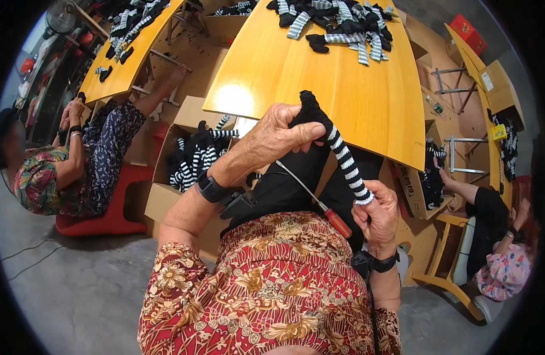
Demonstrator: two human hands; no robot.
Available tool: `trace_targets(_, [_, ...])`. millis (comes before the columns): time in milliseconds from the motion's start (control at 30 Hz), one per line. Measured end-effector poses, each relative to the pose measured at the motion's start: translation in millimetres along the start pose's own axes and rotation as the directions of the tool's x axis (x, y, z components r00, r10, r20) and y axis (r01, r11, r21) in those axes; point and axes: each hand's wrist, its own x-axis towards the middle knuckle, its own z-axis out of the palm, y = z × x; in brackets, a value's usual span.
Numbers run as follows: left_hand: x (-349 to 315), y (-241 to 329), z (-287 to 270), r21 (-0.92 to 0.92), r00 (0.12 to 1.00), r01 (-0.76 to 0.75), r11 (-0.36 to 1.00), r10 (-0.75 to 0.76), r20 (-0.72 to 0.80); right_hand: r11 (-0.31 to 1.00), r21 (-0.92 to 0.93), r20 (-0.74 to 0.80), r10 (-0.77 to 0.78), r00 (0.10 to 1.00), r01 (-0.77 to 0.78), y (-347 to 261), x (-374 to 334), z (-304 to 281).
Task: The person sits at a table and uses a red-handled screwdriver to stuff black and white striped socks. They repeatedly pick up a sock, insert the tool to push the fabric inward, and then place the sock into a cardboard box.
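Stretched between my hands is a striped knitted tube (pixel 345 158), black and white, with a solid black end and a white cuff; whether it is a sock or a glove I cannot tell. My left hand (pixel 287 133) pinches the black end between thumb and fingers. At the white cuff, my right hand (pixel 377 218) has its fingers closed on the edge. A screwdriver (pixel 337 223) with a red handle lies across my lap, below the knitted tube, its shaft pointing up and left.
Ahead, a yellow table (pixel 272 65) carries a pile of striped knitted pieces (pixel 343 26). Cardboard boxes of similar pieces stand left (pixel 192 157) and right (pixel 432 177). One person (pixel 65 160) sits at left, another (pixel 503 260) at right.
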Motion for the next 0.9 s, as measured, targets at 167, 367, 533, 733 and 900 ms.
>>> trace_targets(167, [1.2, -0.8, 5.0, -0.241, 0.994, 0.001, 0.970, -0.028, -0.107, 0.999, 0.021, -0.020, -0.036, 0.999, 0.036, -0.6, 3.4, 5.4])
trace_targets(367, [8.5, -6.7, 42.8, -0.860, 0.994, -0.067, 0.506, -0.044, -0.104, 0.996, 0.078, -0.005, -0.031, 1.000, 0.031, 6.8, 9.4, 4.8])
trace_targets(533, [18.3, -17.5, 57.0, -0.896, 0.987, -0.147, 0.419, 0.003, -0.161, 0.995, 0.097, -0.026, -0.005, 1.000, 0.008, 11.0, 7.1, 3.0])
trace_targets(733, [13.8, -11.6, 56.9, -0.844, 0.988, -0.151, 0.515, 0.051, -0.146, 0.996, 0.085, -0.022, -0.038, 0.999, 0.040, 10.6, 9.9, 9.9])
trace_targets(900, [17.4, -15.8, 48.4, -0.857, 0.994, -0.104, 0.504, 0.020, -0.109, 0.995, 0.089, 0.009, -0.057, 0.998, 0.055, 9.4, 19.2, 18.5])
